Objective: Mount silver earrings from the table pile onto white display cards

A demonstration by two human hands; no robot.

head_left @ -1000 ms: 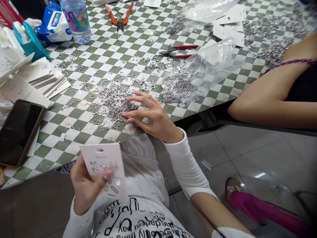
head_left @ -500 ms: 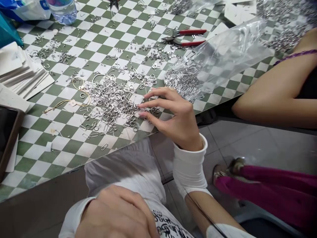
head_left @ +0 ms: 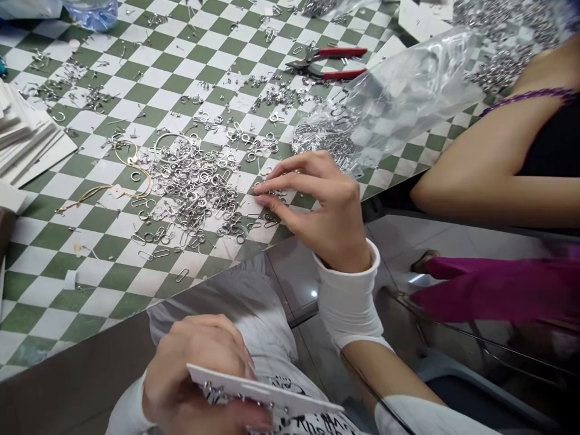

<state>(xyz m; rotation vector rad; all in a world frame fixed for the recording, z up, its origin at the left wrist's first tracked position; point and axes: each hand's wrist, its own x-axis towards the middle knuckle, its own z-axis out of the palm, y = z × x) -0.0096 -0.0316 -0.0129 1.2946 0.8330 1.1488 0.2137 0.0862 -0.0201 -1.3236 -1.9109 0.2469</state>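
Fingers of the left hand grip a thin, white, rectangular card at the near side, tilted nearly edge-on, with small silver-coloured metal pieces along its face. Beyond, to the right, the right hand is over the near edge of a green-and-white checkered surface, thumb and index fingertips narrowly together; whether they pinch a piece, I cannot tell. Just left of them spreads a loose pile of silver-coloured metal rings and oval links, with a thin gold-coloured cord at its left side. A clear plastic bag of silver-coloured pieces lies just beyond the right hand, and a co-worker's bare arm is at the right. Farther off are red-handled metal pliers and, at left, stacked white cards. Part of a clear bottle shows at the far left.
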